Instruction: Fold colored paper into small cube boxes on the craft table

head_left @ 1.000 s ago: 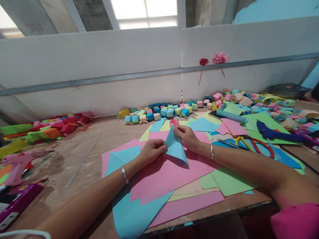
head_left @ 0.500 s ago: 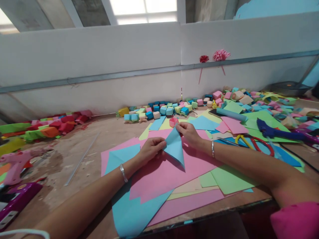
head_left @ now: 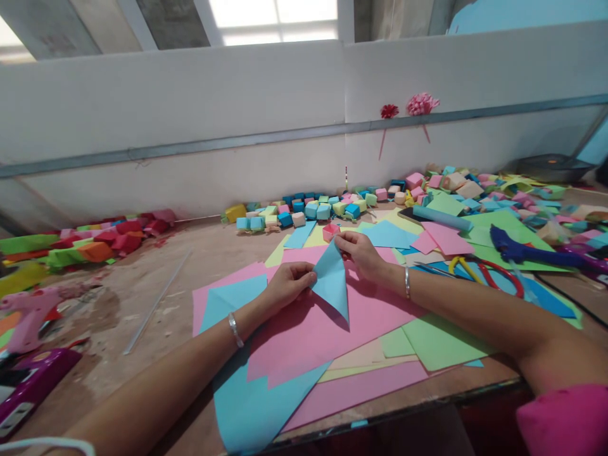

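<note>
Both hands pinch a light blue sheet of paper (head_left: 331,280), folded into a triangle, and hold it above a large pink sheet (head_left: 294,342). My left hand (head_left: 291,282) is closed on the triangle's left corner, thumb on top. At the top corner, my right hand (head_left: 358,251) has its fingers closed on the paper. The triangle's lower corner points down toward the pink sheet. Just beyond the right hand's fingertips sits a small pink folded paper piece (head_left: 330,232). Under the pink sheet lie more light blue sheets (head_left: 251,405).
Rows of small paper cubes (head_left: 311,210) line the white panel. Scissors (head_left: 494,275) and a blue glue gun (head_left: 527,252) lie to the right. A pink glue gun (head_left: 35,310) and a clear glue stick (head_left: 156,304) lie to the left. Green sheets (head_left: 444,342) are near the right forearm.
The triangle's lower corner has shifted slightly left and down. Both hands keep their pinch on the paper, with only slight finger movement.
</note>
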`<state>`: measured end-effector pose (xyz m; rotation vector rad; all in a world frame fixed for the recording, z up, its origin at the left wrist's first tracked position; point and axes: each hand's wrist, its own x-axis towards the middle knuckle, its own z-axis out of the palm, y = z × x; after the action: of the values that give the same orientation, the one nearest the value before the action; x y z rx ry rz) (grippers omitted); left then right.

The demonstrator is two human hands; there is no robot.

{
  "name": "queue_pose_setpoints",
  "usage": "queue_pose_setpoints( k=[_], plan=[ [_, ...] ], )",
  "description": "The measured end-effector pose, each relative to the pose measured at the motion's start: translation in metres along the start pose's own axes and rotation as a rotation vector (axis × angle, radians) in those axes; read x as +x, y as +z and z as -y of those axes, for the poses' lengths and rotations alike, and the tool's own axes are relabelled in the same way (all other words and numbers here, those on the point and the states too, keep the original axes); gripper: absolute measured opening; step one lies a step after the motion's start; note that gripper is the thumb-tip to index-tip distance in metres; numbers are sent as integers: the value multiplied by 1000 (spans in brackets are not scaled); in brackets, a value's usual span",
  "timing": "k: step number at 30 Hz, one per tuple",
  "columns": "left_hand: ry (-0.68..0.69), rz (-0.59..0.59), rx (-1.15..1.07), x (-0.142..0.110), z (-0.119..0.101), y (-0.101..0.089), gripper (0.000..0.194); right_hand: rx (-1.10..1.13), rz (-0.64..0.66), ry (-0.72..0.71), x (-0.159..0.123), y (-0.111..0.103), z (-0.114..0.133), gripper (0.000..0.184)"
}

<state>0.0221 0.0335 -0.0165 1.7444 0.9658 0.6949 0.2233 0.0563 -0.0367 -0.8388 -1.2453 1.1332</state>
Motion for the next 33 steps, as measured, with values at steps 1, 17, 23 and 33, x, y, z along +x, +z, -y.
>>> queue_pose_setpoints(
  k=[1, 17, 23, 33],
  plan=[
    [0, 0, 3, 0, 0, 0, 30, 10, 5, 6, 0, 0, -1, 31],
    [1, -1, 9, 1, 0, -1, 31, 6, -56, 4, -1, 2, 3, 28],
    [-9, 15, -17, 0, -3, -1, 33, -86, -111, -8, -1, 3, 2, 28],
    [-52, 70, -48, -16, -13, 26, 31, -381, -128, -126, -5, 4, 2, 13]
  ],
)
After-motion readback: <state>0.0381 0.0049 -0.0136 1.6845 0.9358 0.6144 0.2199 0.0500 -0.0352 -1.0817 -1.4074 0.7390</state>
